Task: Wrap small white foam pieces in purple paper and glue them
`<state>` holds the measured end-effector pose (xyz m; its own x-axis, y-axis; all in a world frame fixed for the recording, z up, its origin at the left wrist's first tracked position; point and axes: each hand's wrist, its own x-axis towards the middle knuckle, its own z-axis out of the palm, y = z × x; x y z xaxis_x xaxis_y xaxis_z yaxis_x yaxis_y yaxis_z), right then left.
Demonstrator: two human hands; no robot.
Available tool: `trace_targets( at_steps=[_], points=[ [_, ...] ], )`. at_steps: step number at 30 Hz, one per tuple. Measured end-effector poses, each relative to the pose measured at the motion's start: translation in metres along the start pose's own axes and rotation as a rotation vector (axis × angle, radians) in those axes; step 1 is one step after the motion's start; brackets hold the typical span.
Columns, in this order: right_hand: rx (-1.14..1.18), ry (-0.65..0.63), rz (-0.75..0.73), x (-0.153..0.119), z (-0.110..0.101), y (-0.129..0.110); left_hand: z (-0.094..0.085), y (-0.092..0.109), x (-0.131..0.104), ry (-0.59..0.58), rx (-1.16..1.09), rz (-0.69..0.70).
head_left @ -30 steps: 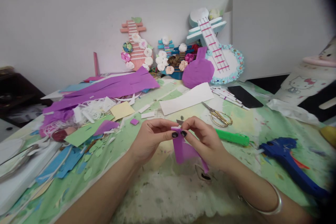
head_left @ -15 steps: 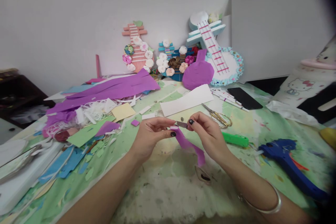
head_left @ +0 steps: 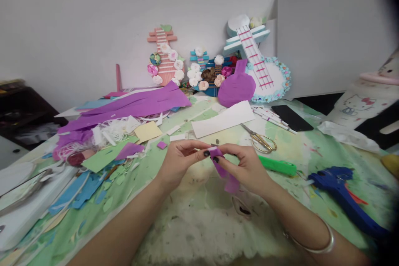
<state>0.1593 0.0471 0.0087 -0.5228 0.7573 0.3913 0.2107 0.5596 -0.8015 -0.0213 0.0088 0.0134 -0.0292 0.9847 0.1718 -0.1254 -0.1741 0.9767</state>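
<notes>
Near the middle of the view, a purple paper strip hangs down from between my fingertips. My left hand pinches the strip's upper end, where a pale edge shows. Close against it, my right hand has its thumb and fingers closed on the same strip, just below and right of that end. A small dark tip shows above the fingers; what it belongs to is mostly hidden.
Gold scissors, a green cutter and a blue glue gun lie to the right. White card lies behind my hands. Purple paper and scraps spread left. Decorated guitar shapes lean on the wall.
My right hand has moved left against my left fingertips and now pinches the purple strip. The flat dark piece between the hands is now mostly hidden.
</notes>
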Motion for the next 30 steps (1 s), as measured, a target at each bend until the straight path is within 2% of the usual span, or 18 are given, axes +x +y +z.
trace_targets(
  at_steps=[9, 15, 18, 22, 26, 30],
  points=[
    [-0.186, 0.063, -0.188, -0.002, 0.001, 0.005, 0.0, 0.004, 0.004, 0.091, 0.075, 0.018],
    [-0.334, 0.247, -0.484, 0.002, 0.001, 0.008, 0.0, 0.002, 0.006, 0.139, -0.039, 0.043],
    [-0.423, 0.323, -0.539, 0.002, 0.001, 0.008, 0.0, -0.002, 0.005, 0.176, -0.003, 0.05],
    [-0.471, 0.35, -0.555, 0.001, 0.001, 0.008, -0.004, -0.005, 0.006, 0.314, 0.06, 0.148],
    [-0.501, 0.375, -0.559, 0.001, 0.0, 0.01, -0.016, 0.001, 0.012, 0.497, -0.026, 0.233],
    [-0.525, 0.377, -0.573, 0.001, -0.001, 0.012, -0.03, 0.011, 0.019, 0.695, -0.104, 0.256]
  ],
)
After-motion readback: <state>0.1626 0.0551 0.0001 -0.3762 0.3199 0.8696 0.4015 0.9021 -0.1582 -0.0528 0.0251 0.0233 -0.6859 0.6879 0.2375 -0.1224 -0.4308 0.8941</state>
